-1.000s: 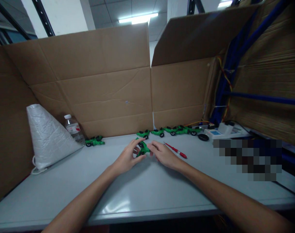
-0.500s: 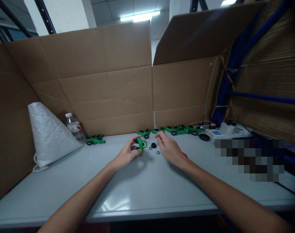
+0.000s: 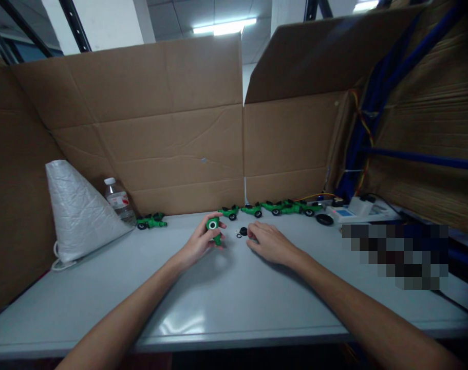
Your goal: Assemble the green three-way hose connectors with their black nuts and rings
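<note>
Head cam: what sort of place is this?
Probably a small toy-assembly bench in a warehouse or workshop. Cardboard sheets wall a grey table, green toy cars line its back edge, and the left hand holds a green toy part.

place: assembly workstation | evidence: cardboard partitions [image 3: 172, 144], grey workbench [image 3: 226, 303], row of green toy cars [image 3: 274, 207]
</note>
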